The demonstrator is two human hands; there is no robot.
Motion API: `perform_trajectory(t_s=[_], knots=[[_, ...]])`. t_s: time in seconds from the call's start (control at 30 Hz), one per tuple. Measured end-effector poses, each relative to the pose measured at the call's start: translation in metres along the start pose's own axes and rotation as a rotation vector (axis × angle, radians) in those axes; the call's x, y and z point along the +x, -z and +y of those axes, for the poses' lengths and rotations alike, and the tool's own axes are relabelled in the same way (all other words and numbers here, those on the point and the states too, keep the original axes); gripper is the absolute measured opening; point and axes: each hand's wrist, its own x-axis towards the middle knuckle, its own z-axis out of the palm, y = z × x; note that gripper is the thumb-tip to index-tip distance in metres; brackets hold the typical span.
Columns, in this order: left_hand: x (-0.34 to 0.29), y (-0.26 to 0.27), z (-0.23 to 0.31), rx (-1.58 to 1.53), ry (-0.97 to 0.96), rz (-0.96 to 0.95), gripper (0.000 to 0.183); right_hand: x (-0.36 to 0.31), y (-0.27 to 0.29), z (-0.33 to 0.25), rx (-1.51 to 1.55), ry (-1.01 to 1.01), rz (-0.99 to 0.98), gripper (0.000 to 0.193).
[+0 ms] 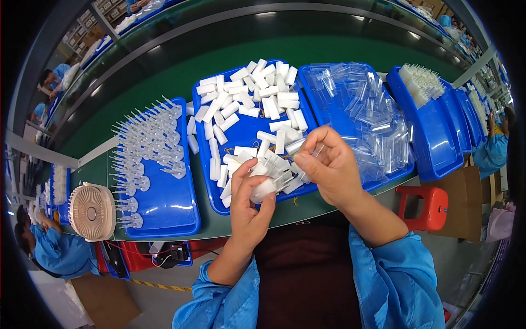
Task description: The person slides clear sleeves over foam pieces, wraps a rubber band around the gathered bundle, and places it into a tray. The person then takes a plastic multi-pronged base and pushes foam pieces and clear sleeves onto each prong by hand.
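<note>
My left hand (249,203) is closed around a clear plastic piece with thin prongs (264,190), its rounded base toward the palm and the prongs pointing up and right. Just to the right, my right hand (334,167) has thumb and forefinger pinched together. A see-through sliver shows at those fingertips, too faint to name. Both hands are above the front edge of the middle blue tray (241,130), which holds many white rectangular blocks (219,104). Similar pronged clear pieces (148,145) stand in rows in the left blue tray (167,211).
Clear flat tubes (372,109) fill the right blue tray (339,116). Beyond it, blue trays (433,148) hold more pronged pieces. A beige fan (92,213) stands at the table's left. A red stool (424,208) is below right. Other people in blue work at both sides.
</note>
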Motion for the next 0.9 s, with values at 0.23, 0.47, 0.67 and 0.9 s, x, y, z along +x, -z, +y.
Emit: perform_trajectory(t_s=[0.23,0.47,0.67,0.9], knots=[[-0.002,0.000,0.005,0.132,-0.035,0.027,0.023,-0.004,-0.007,0.008,0.039,-0.029,-0.043,0.028],[-0.002,-0.001,0.007,0.248,-0.099,-0.028,0.020,-0.007,-0.005,0.009,-0.108,-0.062,-0.118,0.042],[-0.002,-0.002,0.006,0.316,-0.136,-0.008,0.019,-0.008,-0.003,0.004,-0.170,0.068,-0.022,0.042],[-0.003,-0.002,0.006,0.376,-0.175,-0.005,0.020,-0.007,0.004,0.017,-0.431,0.198,-0.077,0.039]])
